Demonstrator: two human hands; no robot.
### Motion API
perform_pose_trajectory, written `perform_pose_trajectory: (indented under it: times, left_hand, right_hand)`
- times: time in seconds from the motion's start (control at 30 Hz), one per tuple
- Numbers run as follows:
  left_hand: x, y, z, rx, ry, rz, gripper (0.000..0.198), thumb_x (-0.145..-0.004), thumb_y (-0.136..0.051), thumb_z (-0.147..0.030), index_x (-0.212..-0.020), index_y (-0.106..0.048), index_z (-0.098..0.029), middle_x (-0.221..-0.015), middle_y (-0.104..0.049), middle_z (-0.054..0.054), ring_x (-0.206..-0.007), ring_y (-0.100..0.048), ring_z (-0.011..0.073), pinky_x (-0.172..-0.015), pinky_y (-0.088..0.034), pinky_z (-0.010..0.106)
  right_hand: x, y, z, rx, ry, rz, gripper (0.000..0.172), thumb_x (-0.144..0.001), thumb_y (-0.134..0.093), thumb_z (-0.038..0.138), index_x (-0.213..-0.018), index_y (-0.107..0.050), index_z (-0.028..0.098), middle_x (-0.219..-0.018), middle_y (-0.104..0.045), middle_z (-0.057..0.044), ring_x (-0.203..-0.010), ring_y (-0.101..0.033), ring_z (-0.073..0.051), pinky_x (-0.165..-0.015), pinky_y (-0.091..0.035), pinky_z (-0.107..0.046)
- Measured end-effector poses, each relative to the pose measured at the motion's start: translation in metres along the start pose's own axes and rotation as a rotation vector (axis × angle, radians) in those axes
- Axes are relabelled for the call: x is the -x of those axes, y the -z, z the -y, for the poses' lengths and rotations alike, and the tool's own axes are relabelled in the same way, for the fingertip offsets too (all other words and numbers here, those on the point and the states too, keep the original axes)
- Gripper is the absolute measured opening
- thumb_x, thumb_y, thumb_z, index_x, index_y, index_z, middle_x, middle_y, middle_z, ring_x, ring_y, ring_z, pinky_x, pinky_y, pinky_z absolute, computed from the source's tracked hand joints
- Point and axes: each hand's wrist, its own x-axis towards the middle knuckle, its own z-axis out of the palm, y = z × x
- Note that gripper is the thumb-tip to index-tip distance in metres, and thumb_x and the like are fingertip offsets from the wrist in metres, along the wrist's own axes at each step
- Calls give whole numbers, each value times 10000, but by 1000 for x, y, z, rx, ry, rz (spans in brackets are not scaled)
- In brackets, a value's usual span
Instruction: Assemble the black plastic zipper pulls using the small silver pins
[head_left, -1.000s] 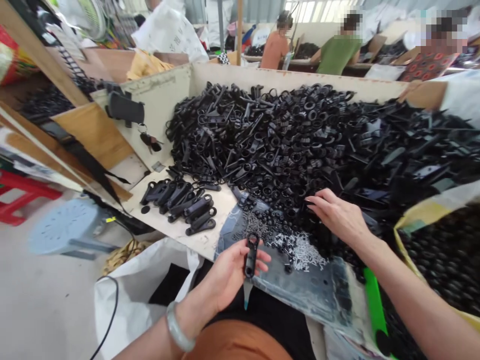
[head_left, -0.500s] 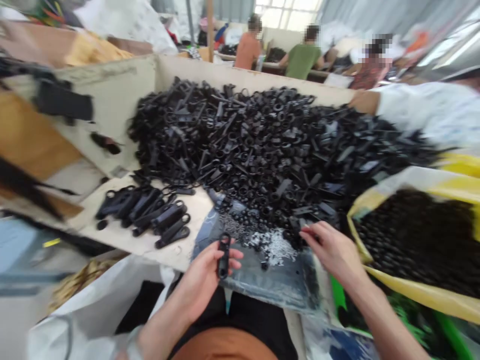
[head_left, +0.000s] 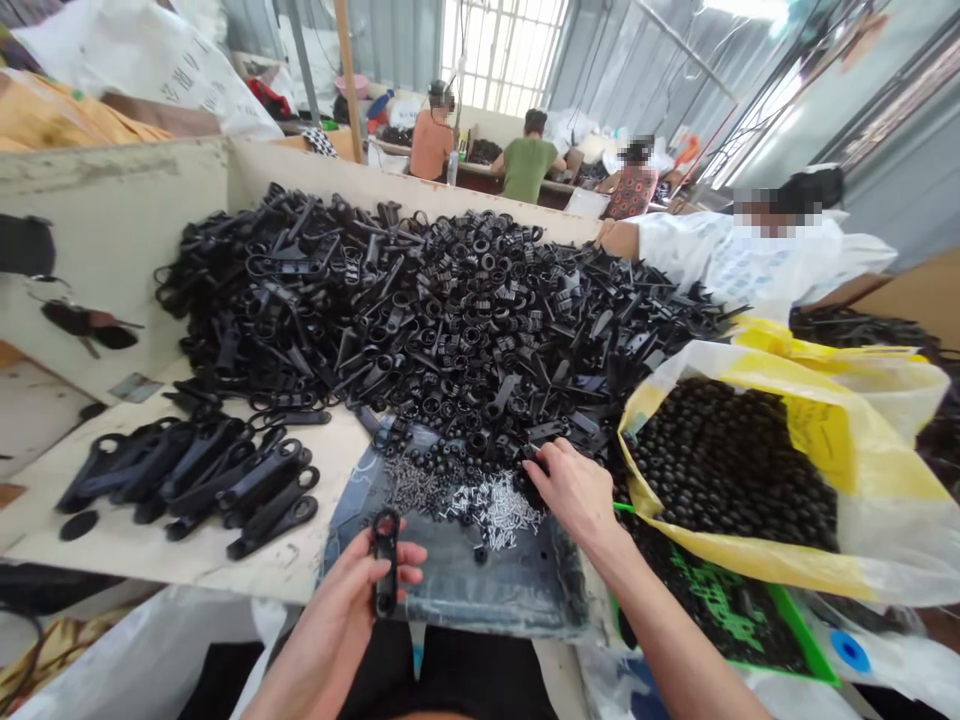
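My left hand [head_left: 352, 585] grips a long black plastic part with a ring at one end [head_left: 385, 575], upright above the front of the dark tray [head_left: 495, 595]. My right hand [head_left: 574, 490] is at the edge of the black parts pile [head_left: 420, 310], right of the small silver pins [head_left: 499, 510]. Its thumb and fingers are pinched together, and whatever is between them is hidden. Dark screws [head_left: 411, 485] and small black round pieces lie beside the silver pins on the tray.
Several similar black parts [head_left: 262, 480] lie in a row on the pale tabletop at left. A yellow-and-white bag [head_left: 885, 500] of black beads stands at right, over a green crate [head_left: 814, 635]. A person in white [head_left: 712, 250] reaches over the back board; others sit beyond.
The view has swung right and up, so things sit further left and the person in white shows more. My left hand still holds the black part; my right hand remains at the pile's edge.
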Motion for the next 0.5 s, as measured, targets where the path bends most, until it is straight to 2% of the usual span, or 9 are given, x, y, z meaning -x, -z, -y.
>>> perform_pose_trajectory:
  times: [0.1,0.17,0.23,0.3,0.37,0.43,0.5]
  left_hand:
    - [-2,3,-1,16,-8,-5,473,-773,-736,-310,-1218,-655,-175,-1064,-779,100,-907,-692,228,-842,-488,341]
    - [-4,1,-3,31,-21,17,485,-771,-736,-308,-1229,-647,-174,-1074,-777,100,-922,-685,224,-858,-474,336]
    - [-3,-5,-5,57,-50,60,473,-769,-720,-286,-1222,-647,-171,-1083,-774,101,-955,-674,222,-872,-458,330]
    - [-1,-12,-5,103,-76,126,439,-750,-695,-247,-1180,-660,-167,-1086,-770,102,-999,-660,231,-888,-448,333]
    - [1,-19,-5,167,-88,186,416,-745,-667,-219,-1159,-671,-177,-1091,-763,93,-1047,-646,244,-938,-444,356]
    - [4,-23,-4,222,-93,204,403,-748,-647,-208,-1150,-680,-192,-1101,-757,81,-1086,-635,256,-987,-438,383]
    - [6,-22,-2,270,-108,182,399,-745,-643,-201,-1140,-694,-202,-1116,-750,70,-1145,-620,263,-1044,-419,397]
  right_hand:
    - [-5,12,-9,-37,-10,1,253,-977,-544,233,-779,-697,193,-848,-702,-48,-711,-692,-169,-574,-403,-249]
    - [3,22,-9,-103,5,-6,256,-1002,-496,269,-905,-724,204,-970,-716,-61,-775,-695,-168,-628,-458,-250]
    - [19,29,2,-302,34,6,277,-1017,-472,338,-1012,-719,212,-1014,-716,-62,-797,-687,-166,-674,-502,-248]
    - [42,30,28,-726,33,78,300,-1007,-505,419,-983,-720,212,-863,-716,-44,-748,-670,-177,-656,-519,-249]
    - [66,26,62,-1065,-14,242,298,-962,-600,476,-936,-753,222,-800,-727,-32,-717,-664,-182,-630,-525,-250]
    - [87,17,96,-1329,-119,358,300,-917,-675,488,-993,-791,222,-880,-776,-55,-749,-695,-198,-668,-561,-275]
    - [99,6,123,-1506,-248,362,344,-869,-735,502,-1068,-798,229,-1018,-797,-82,-771,-720,-208,-697,-595,-308]
